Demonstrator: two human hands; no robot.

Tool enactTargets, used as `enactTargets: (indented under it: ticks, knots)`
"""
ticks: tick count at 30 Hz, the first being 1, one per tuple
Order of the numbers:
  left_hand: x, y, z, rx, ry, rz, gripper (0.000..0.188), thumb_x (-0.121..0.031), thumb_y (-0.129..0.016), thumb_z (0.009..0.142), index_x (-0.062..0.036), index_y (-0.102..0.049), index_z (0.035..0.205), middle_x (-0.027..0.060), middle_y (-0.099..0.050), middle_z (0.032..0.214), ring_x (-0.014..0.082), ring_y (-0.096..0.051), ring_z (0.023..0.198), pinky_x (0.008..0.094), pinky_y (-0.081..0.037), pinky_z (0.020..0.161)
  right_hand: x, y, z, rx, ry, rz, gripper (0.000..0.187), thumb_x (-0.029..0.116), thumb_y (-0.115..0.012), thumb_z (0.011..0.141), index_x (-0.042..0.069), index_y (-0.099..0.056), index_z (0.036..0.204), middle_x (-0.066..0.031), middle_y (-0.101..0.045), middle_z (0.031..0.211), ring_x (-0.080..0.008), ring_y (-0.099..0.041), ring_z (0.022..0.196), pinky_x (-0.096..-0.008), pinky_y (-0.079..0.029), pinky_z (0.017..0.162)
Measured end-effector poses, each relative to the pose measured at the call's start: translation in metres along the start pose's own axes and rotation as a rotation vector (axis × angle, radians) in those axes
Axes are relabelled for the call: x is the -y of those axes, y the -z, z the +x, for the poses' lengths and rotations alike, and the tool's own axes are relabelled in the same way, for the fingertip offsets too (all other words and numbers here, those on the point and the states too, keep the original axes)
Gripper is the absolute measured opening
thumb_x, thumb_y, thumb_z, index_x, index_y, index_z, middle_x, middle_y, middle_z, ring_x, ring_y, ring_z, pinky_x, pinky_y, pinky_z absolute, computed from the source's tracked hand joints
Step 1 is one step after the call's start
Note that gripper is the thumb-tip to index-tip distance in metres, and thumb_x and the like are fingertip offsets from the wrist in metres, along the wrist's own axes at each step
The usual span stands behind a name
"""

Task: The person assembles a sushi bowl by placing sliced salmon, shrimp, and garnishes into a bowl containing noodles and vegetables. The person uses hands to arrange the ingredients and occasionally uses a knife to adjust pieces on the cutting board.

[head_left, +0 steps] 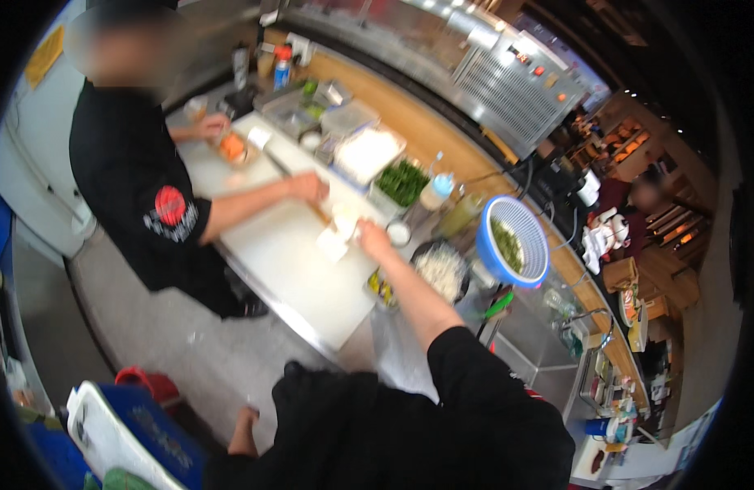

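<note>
My right hand (375,238) reaches over the white cutting board (295,278), its fingers closed on a white, soft-looking sheet like paper or cloth (333,243). Low at my left side hangs my left hand (246,416), over the floor and away from the board; its fingers are too small and blurred to read. Across the board a co-worker's hand (310,188) grips a knife with a wooden handle (321,216), close to the white sheet. The co-worker's other hand (213,126) is by a piece of orange food (232,147).
Behind the board stand a tub of green leaves (402,183), a white-filled tray (369,155) and a squeeze bottle (436,192). Nearer my right arm are a bowl of white shreds (440,272), a blue colander (513,240) and a sink (524,331). A red bucket (148,381) is on the floor.
</note>
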State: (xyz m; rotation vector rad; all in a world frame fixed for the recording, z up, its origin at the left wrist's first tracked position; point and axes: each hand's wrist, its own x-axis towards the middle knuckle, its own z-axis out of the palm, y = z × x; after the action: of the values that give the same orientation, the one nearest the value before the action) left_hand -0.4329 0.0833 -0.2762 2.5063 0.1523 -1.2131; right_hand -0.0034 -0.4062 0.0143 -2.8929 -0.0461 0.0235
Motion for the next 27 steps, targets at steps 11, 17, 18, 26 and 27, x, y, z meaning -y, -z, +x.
enactTargets:
  ticks: [11,17,18,26,27]
  knots:
    - [-0.051,0.007,-0.015,0.133,-0.178,-0.121,0.046,-0.037,-0.057,0.086,-0.0031,-0.072,0.114,0.0227,-0.066,0.124,0.0373,-0.061,0.122,0.0437,-0.051,0.101,0.002,0.062,-0.099,-0.280,-0.079,0.586,0.036,0.017,-0.072,0.087,-0.001,-0.065,0.117,-0.0174,-0.072,0.106,-0.0252,-0.071,0.090,-0.0371,-0.056,0.081]
    - [-0.061,0.018,-0.009,0.190,-0.247,0.092,0.049,-0.040,-0.054,0.088,-0.0022,-0.072,0.114,0.0233,-0.066,0.125,0.0378,-0.060,0.122,0.0442,-0.051,0.102,-0.024,0.072,-0.267,-0.326,-0.404,1.124,0.016,0.012,-0.063,0.099,0.000,-0.068,0.107,-0.0079,-0.073,0.092,-0.0112,-0.067,0.074,-0.0246,-0.054,0.063]
    - [-0.061,0.020,-0.007,0.206,-0.268,0.147,0.049,-0.040,-0.053,0.088,-0.0021,-0.072,0.114,0.0234,-0.066,0.125,0.0379,-0.060,0.122,0.0443,-0.050,0.102,-0.034,0.067,-0.291,-0.385,-0.431,1.108,0.015,0.012,-0.063,0.098,0.000,-0.067,0.107,-0.0077,-0.073,0.092,-0.0111,-0.066,0.073,-0.0251,-0.054,0.063]
    - [-0.084,0.095,0.063,0.273,-0.395,0.631,0.051,-0.040,-0.048,0.093,-0.0010,-0.070,0.117,0.0252,-0.062,0.131,0.0399,-0.058,0.126,0.0457,-0.047,0.107,-0.072,0.045,-0.422,-0.486,-0.812,0.444,0.030,0.012,-0.068,0.086,-0.001,-0.064,0.113,-0.0209,-0.067,0.104,-0.0325,-0.071,0.084,-0.0415,-0.057,0.074]
    - [-0.100,0.102,0.072,0.280,-0.350,0.629,0.050,-0.038,-0.047,0.093,-0.0008,-0.070,0.118,0.0255,-0.060,0.133,0.0406,-0.057,0.126,0.0460,-0.046,0.108,-0.065,0.046,-0.428,-0.483,-0.827,0.376,0.033,0.011,-0.069,0.085,-0.002,-0.062,0.115,-0.0230,-0.065,0.108,-0.0361,-0.068,0.090,-0.0435,-0.056,0.079]
